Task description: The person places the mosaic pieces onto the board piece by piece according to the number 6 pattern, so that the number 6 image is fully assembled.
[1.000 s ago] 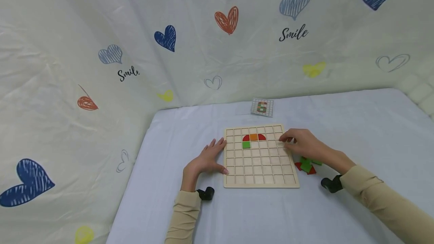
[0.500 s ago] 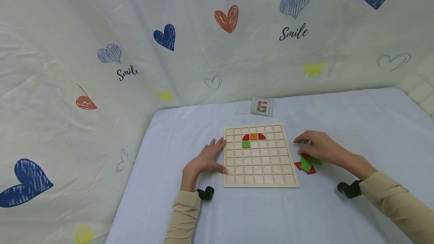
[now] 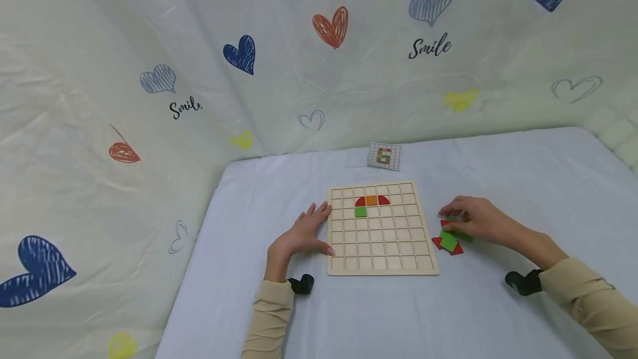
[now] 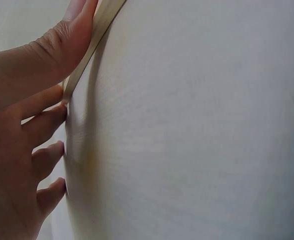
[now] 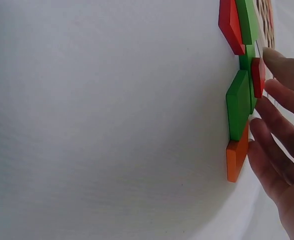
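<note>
A square wooden grid board (image 3: 377,249) lies on the cloth, bearing two red rounded pieces (image 3: 383,200), an orange square (image 3: 371,200) between them and a green square (image 3: 361,212) below the left one. My left hand (image 3: 304,234) rests against the board's left edge, fingers spread and thumb at the lower edge. Right of the board, my right hand (image 3: 476,219) hovers at a small pile of pieces. In the right wrist view, thumb and forefinger are close to a red piece (image 5: 258,77) on top of green ones (image 5: 239,105); an orange piece (image 5: 237,152) lies under the other fingertips.
A small card (image 3: 384,156) with a printed coloured grid pattern lies behind the board. White cloth (image 3: 369,314) covers the table, and a curtain with hearts (image 3: 330,26) hangs behind and at the left.
My right hand has moved from the board's right edge rightward to the pile, its fingers now lower over the pieces. The left hand and the pieces on the board have stayed put.
</note>
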Demonstrator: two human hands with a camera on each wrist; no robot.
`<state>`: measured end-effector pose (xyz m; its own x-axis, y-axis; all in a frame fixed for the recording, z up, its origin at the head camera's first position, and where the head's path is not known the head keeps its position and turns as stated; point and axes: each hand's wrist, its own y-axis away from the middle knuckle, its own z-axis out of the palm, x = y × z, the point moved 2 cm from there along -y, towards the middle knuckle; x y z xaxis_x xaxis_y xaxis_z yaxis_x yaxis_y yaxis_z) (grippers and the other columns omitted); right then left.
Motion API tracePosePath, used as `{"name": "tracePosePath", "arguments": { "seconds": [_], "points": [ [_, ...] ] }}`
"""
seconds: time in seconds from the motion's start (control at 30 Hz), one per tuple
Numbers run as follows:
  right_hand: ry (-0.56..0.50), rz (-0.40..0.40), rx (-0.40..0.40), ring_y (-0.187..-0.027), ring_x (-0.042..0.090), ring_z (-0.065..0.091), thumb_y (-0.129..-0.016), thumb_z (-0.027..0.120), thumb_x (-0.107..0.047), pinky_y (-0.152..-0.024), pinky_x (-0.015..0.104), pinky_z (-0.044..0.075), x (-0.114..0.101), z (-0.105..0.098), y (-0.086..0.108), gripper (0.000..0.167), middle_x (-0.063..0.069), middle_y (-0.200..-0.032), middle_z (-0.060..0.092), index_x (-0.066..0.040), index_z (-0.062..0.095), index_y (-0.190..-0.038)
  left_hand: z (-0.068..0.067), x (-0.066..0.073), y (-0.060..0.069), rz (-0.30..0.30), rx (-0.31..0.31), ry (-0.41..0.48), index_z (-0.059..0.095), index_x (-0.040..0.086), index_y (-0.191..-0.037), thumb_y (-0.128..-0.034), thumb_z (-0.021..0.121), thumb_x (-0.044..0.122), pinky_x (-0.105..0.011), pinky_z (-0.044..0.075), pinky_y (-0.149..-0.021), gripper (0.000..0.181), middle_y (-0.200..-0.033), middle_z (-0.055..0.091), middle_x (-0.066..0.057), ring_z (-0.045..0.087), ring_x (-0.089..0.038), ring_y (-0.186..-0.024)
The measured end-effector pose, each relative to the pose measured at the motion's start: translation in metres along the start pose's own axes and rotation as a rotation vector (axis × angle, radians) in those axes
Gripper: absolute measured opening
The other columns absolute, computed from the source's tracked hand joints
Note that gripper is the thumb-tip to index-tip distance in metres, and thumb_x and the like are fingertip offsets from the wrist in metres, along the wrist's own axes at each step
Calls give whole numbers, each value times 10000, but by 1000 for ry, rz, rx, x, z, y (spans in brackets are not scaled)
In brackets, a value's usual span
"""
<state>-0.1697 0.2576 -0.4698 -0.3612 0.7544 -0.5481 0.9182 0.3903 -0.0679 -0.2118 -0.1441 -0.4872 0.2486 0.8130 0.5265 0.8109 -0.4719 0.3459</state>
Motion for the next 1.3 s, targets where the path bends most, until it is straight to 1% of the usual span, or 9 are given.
{"name": "tracePosePath", "arguments": {
  "seconds": [0.2,0.43,0.6,0.83,0.9,0.97,1.13,1.3],
  "points": [
    [-1,5,-11,-796,120,591,-806,867,-134,-657,226,534,-1,0,2,297,-25,-948,705,-15,777,-1063,-1,2,2,2,-3,1,206,166,-1661,-767,917,327,-474,46,-1317,1154,-1740,115,16,-16,-248,-1617],
    [-8,5,-27,-779,87,554,-794,879,-144,-638,209,510,0,0,4,314,-15,-971,695,-29,780,-1068,-1,1,2,5,-2,0,210,168,-1661,-765,918,321,-465,45,-1318,1152,-1738,115,28,-16,-239,-1617],
    [-3,-3,-41,-798,109,541,-788,883,-149,-623,207,493,0,1,5,321,13,-991,692,-29,782,-1068,-1,2,3,7,-2,6,216,162,-1659,-764,919,317,-472,45,-1317,1149,-1738,120,24,-15,-242,-1618],
    [-10,-15,-85,-861,115,568,-807,871,-140,-681,221,527,0,-2,7,312,-19,-1029,674,-81,779,-1099,-1,2,4,1,-1,14,204,187,-1662,-774,912,303,-452,36,-1319,1141,-1736,107,50,-26,-221,-1616],
    [-12,-31,-92,-865,115,571,-811,867,-142,-692,230,537,1,-3,8,320,-21,-1035,671,-80,773,-1111,-1,2,5,7,2,23,207,179,-1661,-772,914,297,-459,35,-1318,1142,-1737,111,40,-24,-232,-1616],
    [-16,-40,-92,-864,112,577,-810,865,-129,-699,229,545,2,-4,9,331,-21,-1039,671,-76,768,-1122,-1,2,6,13,4,30,207,171,-1661,-772,914,296,-465,37,-1318,1143,-1738,114,30,-22,-243,-1616],
    [-14,-17,-81,-884,117,611,-806,821,-45,-736,235,566,6,-7,15,348,-26,-1059,686,-77,759,-1147,-2,4,7,23,2,45,208,153,-1659,-773,914,292,-473,34,-1317,1142,-1738,118,12,-22,-259,-1616],
    [35,-1,-56,-887,139,622,-796,792,-11,-749,258,581,13,-12,23,340,-15,-1056,696,-76,764,-1128,-3,4,7,25,4,49,212,146,-1658,-773,914,287,-465,29,-1318,1138,-1739,121,3,-20,-255,-1616]
  ]
}}
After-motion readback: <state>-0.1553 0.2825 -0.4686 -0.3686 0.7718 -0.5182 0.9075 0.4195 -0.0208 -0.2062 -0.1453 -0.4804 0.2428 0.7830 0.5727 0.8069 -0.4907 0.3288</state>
